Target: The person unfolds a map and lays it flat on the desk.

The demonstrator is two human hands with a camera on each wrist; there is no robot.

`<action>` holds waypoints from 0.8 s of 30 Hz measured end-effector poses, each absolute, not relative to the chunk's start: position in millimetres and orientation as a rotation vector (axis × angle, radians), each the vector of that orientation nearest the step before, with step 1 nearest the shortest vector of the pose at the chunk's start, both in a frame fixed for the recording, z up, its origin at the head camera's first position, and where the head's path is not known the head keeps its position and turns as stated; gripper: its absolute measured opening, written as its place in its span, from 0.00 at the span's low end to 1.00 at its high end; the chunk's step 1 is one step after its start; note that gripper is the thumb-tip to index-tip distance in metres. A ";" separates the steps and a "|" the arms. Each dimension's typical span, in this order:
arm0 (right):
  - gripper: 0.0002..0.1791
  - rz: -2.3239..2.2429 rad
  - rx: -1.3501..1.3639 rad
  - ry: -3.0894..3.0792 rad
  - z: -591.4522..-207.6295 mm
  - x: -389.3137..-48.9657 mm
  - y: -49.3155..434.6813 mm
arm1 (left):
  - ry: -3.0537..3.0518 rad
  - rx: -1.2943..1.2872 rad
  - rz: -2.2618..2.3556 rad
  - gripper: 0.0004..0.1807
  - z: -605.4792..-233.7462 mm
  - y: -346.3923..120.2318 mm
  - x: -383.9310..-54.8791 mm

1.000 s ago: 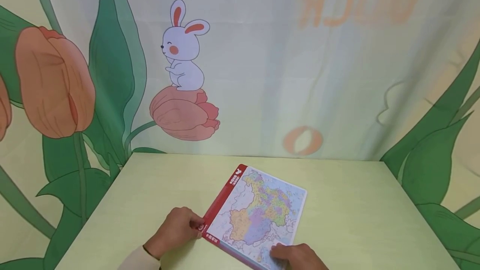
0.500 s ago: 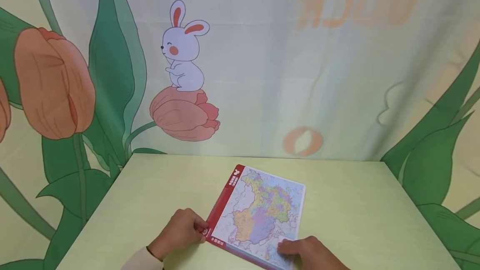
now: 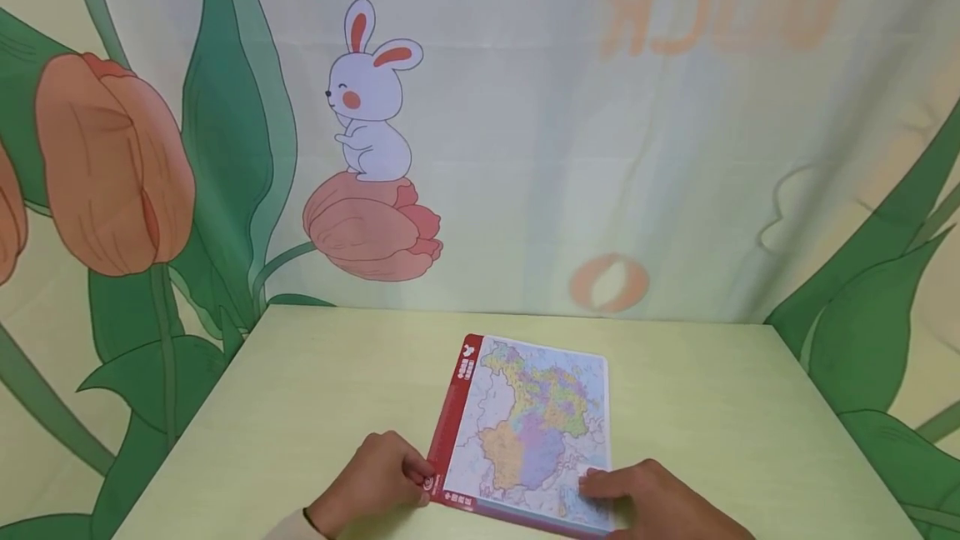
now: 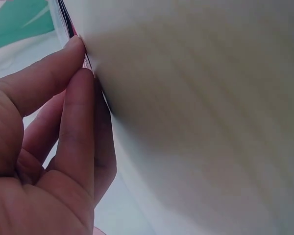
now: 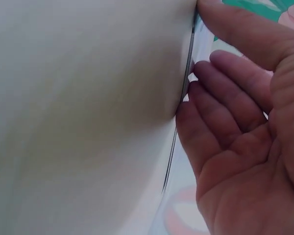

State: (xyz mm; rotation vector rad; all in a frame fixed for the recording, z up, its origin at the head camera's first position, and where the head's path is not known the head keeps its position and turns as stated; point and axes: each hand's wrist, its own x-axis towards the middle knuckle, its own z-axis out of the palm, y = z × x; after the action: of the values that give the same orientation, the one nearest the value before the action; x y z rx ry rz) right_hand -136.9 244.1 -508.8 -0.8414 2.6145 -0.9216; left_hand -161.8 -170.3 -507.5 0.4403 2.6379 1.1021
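A flat rectangular map board (image 3: pixel 517 415) with a red strip down its left side lies on the table, its coloured map facing up. It is turned slightly, and a bluish side edge shows along its near end. At the near left corner my left hand (image 3: pixel 378 473) pinches the red strip's end; the left wrist view has its thumb and fingertips (image 4: pixel 78 81) together at a thin edge. My right hand (image 3: pixel 656 498) grips the near right corner, thumb on top of the map. Its other fingers (image 5: pixel 188 117) meet the edge in the right wrist view.
The pale yellow-green table (image 3: pixel 300 390) reaches back to a hanging cloth (image 3: pixel 495 148) printed with tulips, leaves and a white rabbit (image 3: pixel 371 123). The table's left and right edges slope away on both sides.
The map board has turned counter-clockwise, its near end swinging right and its far end slightly left. Both hands have moved right with it, keeping their hold on the near corners.
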 end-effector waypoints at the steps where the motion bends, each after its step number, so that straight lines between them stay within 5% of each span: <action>1: 0.45 -0.926 -0.840 2.603 -509.1 -137.8 246.8 | 2.635 0.448 1.101 0.13 -507.4 -168.8 -160.9; 18: 0.44 -0.913 -0.898 2.562 -508.0 -139.1 252.2 | 2.650 0.454 1.055 0.14 -509.1 -161.6 -160.0; 24: 0.31 -0.884 -1.056 2.649 -510.4 -140.4 248.7 | 2.637 0.489 1.080 0.16 -506.7 -161.9 -162.6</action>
State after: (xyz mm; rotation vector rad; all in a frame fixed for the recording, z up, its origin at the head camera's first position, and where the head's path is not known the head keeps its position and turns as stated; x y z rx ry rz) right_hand -140.4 248.7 -510.4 -1.0565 2.6493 -0.8837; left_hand -162.6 -161.9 -506.7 0.4890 2.6367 1.0802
